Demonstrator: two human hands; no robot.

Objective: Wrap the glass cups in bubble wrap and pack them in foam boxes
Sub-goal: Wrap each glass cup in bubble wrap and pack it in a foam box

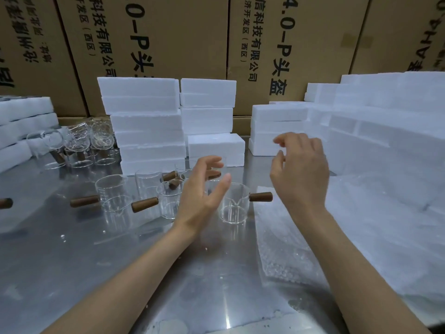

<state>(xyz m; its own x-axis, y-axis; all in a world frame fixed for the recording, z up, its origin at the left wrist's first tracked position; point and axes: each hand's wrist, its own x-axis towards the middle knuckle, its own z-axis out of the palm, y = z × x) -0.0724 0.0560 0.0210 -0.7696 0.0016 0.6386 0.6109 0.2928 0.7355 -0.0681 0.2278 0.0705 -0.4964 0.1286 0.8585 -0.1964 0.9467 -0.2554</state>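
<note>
A clear glass cup (234, 204) with a brown wooden handle pointing right stands upright on the steel table (96, 261), between my two hands. My left hand (202, 191) hovers open just left of it, fingers spread, holding nothing. My right hand (301, 169) floats open above and to the right of the cup's handle, also empty. A sheet of bubble wrap (284, 244) lies flat on the table right of the cup, under my right forearm. Several more wooden-handled glass cups (113, 191) stand left of my left hand. Stacked white foam boxes (149, 124) rise behind them.
More glass cups (79, 143) crowd the far left by a low foam stack (24, 124). Further foam boxes (209, 116) stand at the middle back and a large pile (385, 131) fills the right. Brown cartons (168, 34) wall off the back.
</note>
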